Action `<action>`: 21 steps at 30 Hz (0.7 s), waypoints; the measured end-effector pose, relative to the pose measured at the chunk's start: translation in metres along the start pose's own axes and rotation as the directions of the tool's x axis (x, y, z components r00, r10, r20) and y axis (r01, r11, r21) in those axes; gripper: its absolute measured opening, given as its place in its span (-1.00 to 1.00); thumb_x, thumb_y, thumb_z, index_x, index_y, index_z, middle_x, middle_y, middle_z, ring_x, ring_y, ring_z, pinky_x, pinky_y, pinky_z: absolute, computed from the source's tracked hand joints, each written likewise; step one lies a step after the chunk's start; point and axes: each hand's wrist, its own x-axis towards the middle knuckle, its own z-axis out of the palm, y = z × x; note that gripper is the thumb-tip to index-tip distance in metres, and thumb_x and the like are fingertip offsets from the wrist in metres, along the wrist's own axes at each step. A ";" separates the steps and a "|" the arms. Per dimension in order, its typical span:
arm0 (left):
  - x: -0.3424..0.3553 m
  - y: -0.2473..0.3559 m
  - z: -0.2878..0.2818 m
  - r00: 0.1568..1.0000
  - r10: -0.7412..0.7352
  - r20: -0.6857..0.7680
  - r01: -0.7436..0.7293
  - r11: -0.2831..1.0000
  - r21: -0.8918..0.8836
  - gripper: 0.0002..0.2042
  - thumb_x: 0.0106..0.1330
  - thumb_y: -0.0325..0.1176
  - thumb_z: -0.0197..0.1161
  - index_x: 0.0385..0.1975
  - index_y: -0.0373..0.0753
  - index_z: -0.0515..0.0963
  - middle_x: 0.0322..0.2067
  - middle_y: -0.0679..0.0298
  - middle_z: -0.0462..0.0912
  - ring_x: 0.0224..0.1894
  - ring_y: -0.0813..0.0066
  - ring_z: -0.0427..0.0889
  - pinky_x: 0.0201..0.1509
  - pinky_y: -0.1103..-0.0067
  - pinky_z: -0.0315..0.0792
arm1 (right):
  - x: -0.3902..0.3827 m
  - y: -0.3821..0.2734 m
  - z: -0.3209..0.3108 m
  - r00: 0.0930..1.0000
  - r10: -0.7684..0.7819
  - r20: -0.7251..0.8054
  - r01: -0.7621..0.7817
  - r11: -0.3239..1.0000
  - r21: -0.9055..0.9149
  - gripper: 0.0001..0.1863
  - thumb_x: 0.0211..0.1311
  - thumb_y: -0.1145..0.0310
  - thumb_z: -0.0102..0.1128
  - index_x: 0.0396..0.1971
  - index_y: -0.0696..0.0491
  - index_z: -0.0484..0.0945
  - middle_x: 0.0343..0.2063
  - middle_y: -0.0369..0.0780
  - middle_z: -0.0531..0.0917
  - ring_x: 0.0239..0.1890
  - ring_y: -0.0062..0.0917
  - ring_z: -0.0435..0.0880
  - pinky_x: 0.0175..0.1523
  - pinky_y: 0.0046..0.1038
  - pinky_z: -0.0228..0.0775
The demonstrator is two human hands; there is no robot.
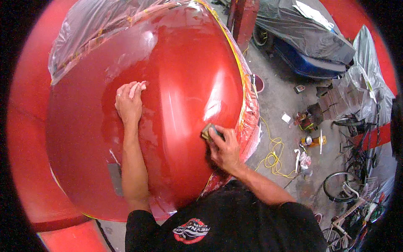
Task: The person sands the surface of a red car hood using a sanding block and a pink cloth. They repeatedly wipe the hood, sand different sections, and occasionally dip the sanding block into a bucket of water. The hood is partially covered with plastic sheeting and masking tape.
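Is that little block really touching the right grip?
Touching. The head view shows the right grip closed on the block, its fingers lying against the block's side with no gap showing.

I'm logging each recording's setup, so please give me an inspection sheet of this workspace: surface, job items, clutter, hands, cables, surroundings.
Surface: curved red panel, glossy with wet-looking patches; yellow tape and clear plastic along edges.
Job items: small block at the panel's right part; grey sheet beside the left forearm.
Clutter: white rag and other small items on the floor, right.
Hands: right hand grips the block; left hand is at the panel, with a pale pink bit, too small to identify.
Cables: yellow cord, loosely looped on the floor.
Surroundings: partly covered blue car, red post, bicycles.
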 end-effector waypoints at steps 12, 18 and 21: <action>-0.001 -0.004 -0.004 0.997 -0.065 0.030 0.066 0.998 -0.013 -0.71 0.38 -0.10 0.27 -0.05 -0.09 0.70 0.02 0.17 0.63 0.10 0.17 0.60 0.20 0.30 0.44 | 0.015 -0.001 0.015 0.995 -0.048 -0.086 0.043 0.997 -0.062 -0.42 0.04 0.58 0.34 0.16 0.03 0.52 -0.02 0.02 0.60 -0.15 -0.09 0.55 -0.11 -0.12 0.39; 0.000 0.001 -0.002 0.997 -0.067 0.039 0.066 0.998 0.018 -0.71 0.38 -0.09 0.26 -0.05 -0.10 0.70 0.03 0.17 0.63 0.11 0.17 0.59 0.20 0.30 0.43 | 0.021 0.002 0.012 0.996 -0.010 -0.089 0.003 0.997 -0.078 -0.46 0.05 0.57 0.34 0.12 0.05 0.54 -0.10 0.02 0.59 -0.13 -0.10 0.55 -0.09 -0.09 0.40; -0.001 -0.002 -0.004 0.998 -0.059 0.030 0.059 0.998 0.004 -0.70 0.40 -0.09 0.24 -0.06 -0.11 0.70 0.03 0.18 0.64 0.12 0.18 0.58 0.21 0.30 0.42 | 0.013 -0.002 0.014 0.997 0.007 -0.077 -0.013 0.996 -0.086 -0.47 0.06 0.53 0.35 0.12 0.08 0.53 -0.09 0.03 0.57 -0.13 -0.08 0.54 -0.06 -0.09 0.41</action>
